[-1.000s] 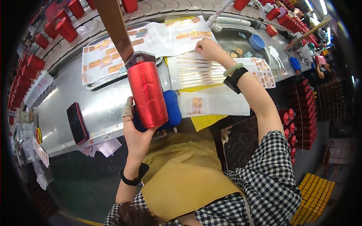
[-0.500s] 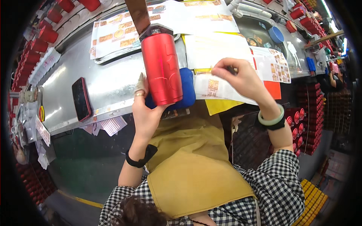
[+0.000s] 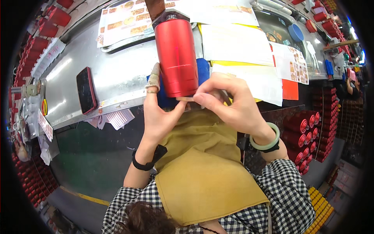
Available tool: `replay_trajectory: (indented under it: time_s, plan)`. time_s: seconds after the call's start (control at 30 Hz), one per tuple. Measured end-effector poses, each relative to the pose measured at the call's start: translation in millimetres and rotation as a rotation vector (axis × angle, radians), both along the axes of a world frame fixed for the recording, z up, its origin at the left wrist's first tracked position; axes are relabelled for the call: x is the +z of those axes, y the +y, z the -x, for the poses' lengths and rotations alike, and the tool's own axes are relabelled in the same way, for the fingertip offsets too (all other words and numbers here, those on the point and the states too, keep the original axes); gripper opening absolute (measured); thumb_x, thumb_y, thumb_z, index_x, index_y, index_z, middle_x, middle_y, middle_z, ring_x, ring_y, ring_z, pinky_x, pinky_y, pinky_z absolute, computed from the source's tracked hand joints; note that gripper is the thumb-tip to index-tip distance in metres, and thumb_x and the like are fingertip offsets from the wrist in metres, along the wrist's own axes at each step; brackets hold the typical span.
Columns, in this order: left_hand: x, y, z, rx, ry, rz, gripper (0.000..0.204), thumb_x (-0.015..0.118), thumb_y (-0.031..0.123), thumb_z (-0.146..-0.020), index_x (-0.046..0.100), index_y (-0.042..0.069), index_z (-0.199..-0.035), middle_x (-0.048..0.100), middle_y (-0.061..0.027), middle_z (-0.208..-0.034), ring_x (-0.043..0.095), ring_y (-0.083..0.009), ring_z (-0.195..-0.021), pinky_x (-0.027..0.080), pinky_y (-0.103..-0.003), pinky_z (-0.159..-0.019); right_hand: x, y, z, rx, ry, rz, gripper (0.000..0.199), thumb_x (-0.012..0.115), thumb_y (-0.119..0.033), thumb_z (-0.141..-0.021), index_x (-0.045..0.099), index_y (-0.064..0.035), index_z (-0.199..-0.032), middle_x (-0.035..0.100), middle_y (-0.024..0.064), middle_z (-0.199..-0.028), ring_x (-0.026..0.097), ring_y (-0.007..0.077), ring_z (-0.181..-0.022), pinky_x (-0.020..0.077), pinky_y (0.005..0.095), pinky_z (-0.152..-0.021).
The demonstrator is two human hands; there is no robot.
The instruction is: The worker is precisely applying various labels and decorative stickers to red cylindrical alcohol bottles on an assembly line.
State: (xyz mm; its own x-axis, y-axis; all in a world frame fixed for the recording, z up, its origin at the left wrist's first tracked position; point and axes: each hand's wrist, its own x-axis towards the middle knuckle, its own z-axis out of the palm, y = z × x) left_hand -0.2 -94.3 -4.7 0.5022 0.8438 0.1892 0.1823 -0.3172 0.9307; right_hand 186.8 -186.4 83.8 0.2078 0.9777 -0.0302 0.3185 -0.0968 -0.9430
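Note:
A red metal bottle (image 3: 177, 58), or a similar cylinder, slants toward me with its far end against a dark fitting on a brown bar (image 3: 156, 8). My left hand (image 3: 159, 113) grips its lower left side. The index finger, wrapped in a pale cover, lies along the wall, the thumb is at the near rim, and the other fingers are hidden. At that same rim my right hand (image 3: 230, 101) pinches a thin tan strip (image 3: 185, 99) between thumb and fingers. Behind the bottle shows a blue pad (image 3: 203, 71). White sheets (image 3: 237, 45) lie just beyond my right hand.
A phone (image 3: 86, 90) lies on the metal table (image 3: 124, 66) to the left. Printed sheets (image 3: 126, 23) rest on a tray at the back. At right stand a water-filled basin with a blue bowl (image 3: 295, 32) and a stack of red bottles (image 3: 302, 138).
My right hand has moved left from above the paper sheets to the bottle's near rim. The raised pattern on the bottle's side has turned mostly out of sight. The whole view has shifted slightly.

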Motion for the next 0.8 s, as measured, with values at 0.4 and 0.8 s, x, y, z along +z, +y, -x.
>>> replay_trajectory:
  time_s: [0.4, 0.8]
  plan:
    - [1.1, -9.9, 0.5, -0.082, -0.26, 0.325, 0.073, 0.063, 0.003, -0.1, 0.023, -0.01, -0.16, 0.03, -0.023, -0.166, 0.029, -0.0286, -0.155, 0.023, -0.041, -0.127, -31.9, -5.2, -1.3, -0.126, 0.054, 0.111, 0.018, 0.077, -0.016, -0.093, 0.075, 0.0012, -0.094, 0.064, 0.0005, -0.079, 0.047, 0.0064, -0.066, 0.04, 0.0267, -0.06]
    - [0.8, -9.8, -1.0, -0.066, -0.311, 0.373, 0.072, 0.062, 0.003, -0.099, 0.025, -0.009, -0.159, 0.033, -0.023, -0.164, 0.032, -0.029, -0.154, 0.025, -0.042, -0.126, -48.2, -0.5, 3.6, -0.182, 0.145, 0.123, 0.017, 0.079, -0.016, -0.092, 0.076, 0.0009, -0.092, 0.065, -0.0011, -0.078, 0.045, 0.0056, -0.066, 0.0396, 0.0254, -0.06]
